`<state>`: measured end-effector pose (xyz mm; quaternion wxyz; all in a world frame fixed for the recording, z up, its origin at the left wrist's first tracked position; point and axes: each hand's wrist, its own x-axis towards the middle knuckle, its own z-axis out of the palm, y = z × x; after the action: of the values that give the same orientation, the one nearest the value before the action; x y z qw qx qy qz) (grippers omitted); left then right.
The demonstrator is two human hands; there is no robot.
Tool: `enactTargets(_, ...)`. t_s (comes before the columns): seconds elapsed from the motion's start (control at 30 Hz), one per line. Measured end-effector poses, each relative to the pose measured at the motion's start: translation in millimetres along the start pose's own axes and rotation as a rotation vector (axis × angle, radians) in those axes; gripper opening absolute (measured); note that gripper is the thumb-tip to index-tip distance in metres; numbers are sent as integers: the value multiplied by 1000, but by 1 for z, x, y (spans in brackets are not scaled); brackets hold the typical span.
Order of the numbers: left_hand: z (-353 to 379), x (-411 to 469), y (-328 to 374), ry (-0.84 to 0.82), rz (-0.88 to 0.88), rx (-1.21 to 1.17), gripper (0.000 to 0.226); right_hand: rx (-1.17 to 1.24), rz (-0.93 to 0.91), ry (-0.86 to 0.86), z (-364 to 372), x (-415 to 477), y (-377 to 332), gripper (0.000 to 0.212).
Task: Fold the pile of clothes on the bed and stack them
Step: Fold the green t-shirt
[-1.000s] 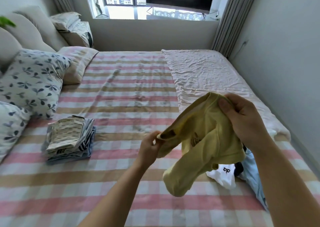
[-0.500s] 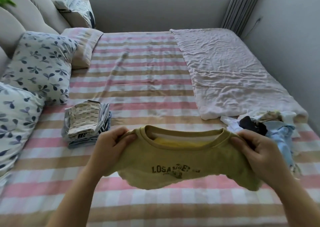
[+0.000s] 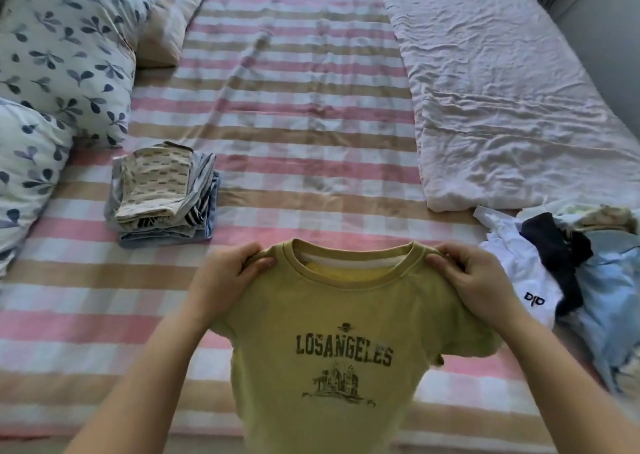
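Left hand (image 3: 228,273) and right hand (image 3: 474,277) each take a pinching grip on a shoulder of the yellow T-shirt (image 3: 332,349), held above the striped bed (image 3: 304,114). The folded stack (image 3: 162,197) lies left; the unfolded pile (image 3: 568,273), perhaps four garments, lies right, just beside a crumpled blanket (image 3: 502,90).

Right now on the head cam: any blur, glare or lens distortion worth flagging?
Head view: light is soft and even, with no glare or hard shadows; the print on the yellow T-shirt reads cleanly, so the centre is sharp; the bands of the striped sheet bow toward the frame edges, which is wide-angle distortion; the unfolded pile at the right edge looks softer.
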<state>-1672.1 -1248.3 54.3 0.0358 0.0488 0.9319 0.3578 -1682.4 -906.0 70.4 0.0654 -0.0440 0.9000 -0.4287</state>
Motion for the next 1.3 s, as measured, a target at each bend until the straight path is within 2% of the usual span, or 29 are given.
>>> enactTargets(0.17,91,35,-72,-8,-88,164,31,-154,20,21,65,54,93,11)
enactTargets(0.27,126,65,-105,26,-123,252,32,-282,-1,63,94,86,130,19)
enactTargets(0.47,175,144,-161,79,41,421,36,-472,46,150,141,158,199,32)
enactTargets(0.67,213,188,-194,135,50,537,36,-596,98,158,170,200,245,32)
enactTargets(0.83,219,184,-188,98,-74,527,29,-674,137,167,175,197,246,28)
enactTargets(0.9,217,167,-172,173,-87,418,32,-631,125,218,172,180,236,32)
enactTargets(0.97,216,135,-155,253,21,301,26,-514,-27,286,171,143,222,30)
enactTargets(1.03,220,90,-139,259,172,251,18,-397,-166,295,174,88,211,22)
enactTargets(1.13,231,14,-124,150,283,158,18,-294,-215,175,185,-6,207,21)
enactTargets(1.3,256,-96,-124,-42,234,6,23,-250,-193,12,199,-120,221,27)
